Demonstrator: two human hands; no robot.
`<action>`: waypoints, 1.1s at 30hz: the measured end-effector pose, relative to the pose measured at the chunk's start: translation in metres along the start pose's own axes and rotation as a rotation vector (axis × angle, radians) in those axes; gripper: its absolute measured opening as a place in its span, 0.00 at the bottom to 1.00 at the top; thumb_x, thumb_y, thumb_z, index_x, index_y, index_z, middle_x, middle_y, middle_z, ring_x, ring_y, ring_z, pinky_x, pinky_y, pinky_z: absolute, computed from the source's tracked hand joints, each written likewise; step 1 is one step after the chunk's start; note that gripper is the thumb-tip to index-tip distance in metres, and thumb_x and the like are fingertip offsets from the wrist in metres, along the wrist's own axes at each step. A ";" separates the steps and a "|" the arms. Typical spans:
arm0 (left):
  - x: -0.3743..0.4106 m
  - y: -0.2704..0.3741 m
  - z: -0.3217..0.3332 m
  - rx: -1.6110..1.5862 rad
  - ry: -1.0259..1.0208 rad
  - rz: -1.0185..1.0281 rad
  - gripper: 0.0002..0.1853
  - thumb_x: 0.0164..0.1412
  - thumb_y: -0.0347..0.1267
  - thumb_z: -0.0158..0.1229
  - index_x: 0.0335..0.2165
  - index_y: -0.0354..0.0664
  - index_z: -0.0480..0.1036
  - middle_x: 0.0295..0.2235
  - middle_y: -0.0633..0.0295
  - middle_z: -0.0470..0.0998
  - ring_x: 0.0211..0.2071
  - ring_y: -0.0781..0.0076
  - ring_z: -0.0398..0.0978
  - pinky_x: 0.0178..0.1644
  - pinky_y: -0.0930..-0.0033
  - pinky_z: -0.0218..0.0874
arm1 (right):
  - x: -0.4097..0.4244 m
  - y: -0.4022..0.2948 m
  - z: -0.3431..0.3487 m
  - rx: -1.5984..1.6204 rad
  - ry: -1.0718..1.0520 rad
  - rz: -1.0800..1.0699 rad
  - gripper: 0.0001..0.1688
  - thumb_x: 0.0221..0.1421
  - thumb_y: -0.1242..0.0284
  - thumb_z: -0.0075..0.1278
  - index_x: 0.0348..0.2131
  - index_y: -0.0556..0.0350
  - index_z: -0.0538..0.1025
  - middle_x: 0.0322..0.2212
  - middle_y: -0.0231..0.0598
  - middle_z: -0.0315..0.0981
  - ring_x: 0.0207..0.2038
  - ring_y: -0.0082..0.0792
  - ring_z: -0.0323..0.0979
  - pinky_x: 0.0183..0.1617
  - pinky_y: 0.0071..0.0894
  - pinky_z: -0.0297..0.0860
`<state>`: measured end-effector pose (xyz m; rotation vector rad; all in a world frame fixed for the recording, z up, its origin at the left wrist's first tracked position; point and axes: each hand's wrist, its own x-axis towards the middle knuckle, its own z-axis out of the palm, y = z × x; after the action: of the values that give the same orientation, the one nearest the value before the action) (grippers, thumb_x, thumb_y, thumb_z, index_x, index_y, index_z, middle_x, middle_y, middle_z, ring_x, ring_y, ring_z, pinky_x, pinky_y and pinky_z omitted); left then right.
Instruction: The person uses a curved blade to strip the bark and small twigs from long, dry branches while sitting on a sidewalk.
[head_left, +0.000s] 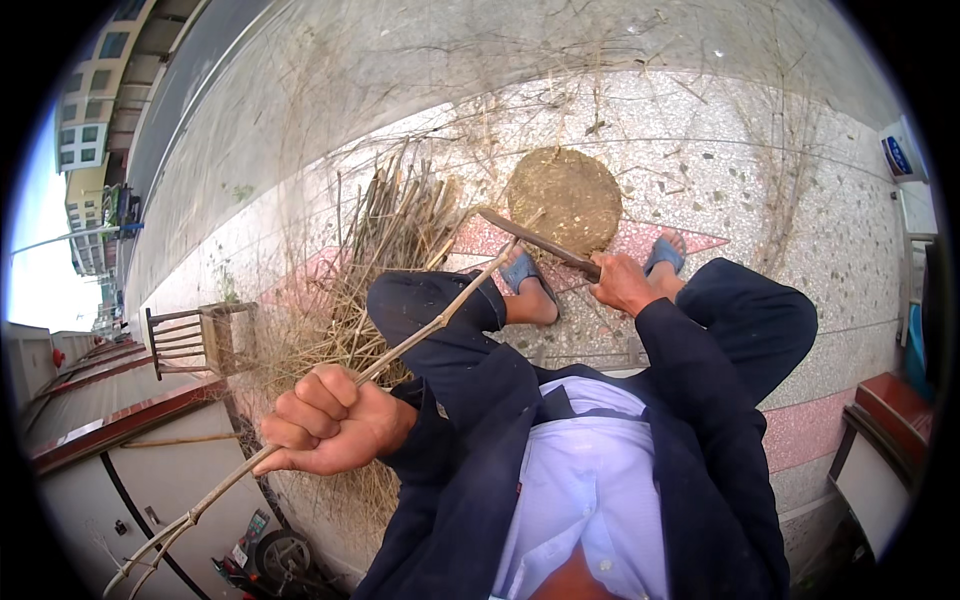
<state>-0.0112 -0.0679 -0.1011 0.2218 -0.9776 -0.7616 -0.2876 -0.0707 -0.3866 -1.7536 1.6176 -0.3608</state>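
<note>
My left hand is closed around a long dry branched stalk, which slants from the lower left up towards the round chopping block. My right hand grips the handle end of a dark, narrow-looking tool, perhaps a billhook or knife seen edge-on. Near the stalk's upper end, the tool and the stalk cross in the picture; whether they touch I cannot tell. The block stands on the paving just beyond my sandalled feet. Left of it lies a pile of cut sticks.
Dry twigs are heaped beside my left knee. A small wooden chair stands at the left, with a wheel below it. Thin brush lies at the right. A red-topped piece of furniture stands at the right edge.
</note>
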 end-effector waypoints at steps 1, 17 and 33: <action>-0.001 0.000 0.001 -0.007 -0.018 -0.012 0.30 0.69 0.54 0.41 0.16 0.52 0.47 0.13 0.73 0.46 0.15 0.81 0.39 0.18 0.74 0.33 | 0.003 0.002 -0.004 -0.021 0.003 0.036 0.15 0.41 0.72 0.59 0.33 0.59 0.77 0.26 0.60 0.76 0.33 0.60 0.76 0.39 0.52 0.72; 0.003 -0.033 0.014 0.375 0.407 0.024 0.27 0.71 0.54 0.34 0.21 0.49 0.52 0.15 0.71 0.49 0.17 0.80 0.44 0.21 0.75 0.39 | 0.007 0.040 0.016 -0.048 -0.034 0.135 0.18 0.42 0.66 0.60 0.28 0.66 0.77 0.26 0.64 0.75 0.34 0.62 0.76 0.40 0.53 0.72; -0.027 -0.036 0.000 0.017 -0.246 0.142 0.28 0.70 0.54 0.36 0.22 0.45 0.52 0.11 0.69 0.53 0.09 0.83 0.44 0.08 0.80 0.40 | -0.034 -0.035 -0.025 0.257 -0.120 -0.175 0.11 0.43 0.68 0.56 0.26 0.56 0.75 0.22 0.54 0.75 0.29 0.58 0.75 0.34 0.51 0.71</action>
<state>-0.0375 -0.0757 -0.1369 0.0722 -1.2196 -0.6600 -0.2828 -0.0475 -0.3375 -1.6883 1.2767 -0.5113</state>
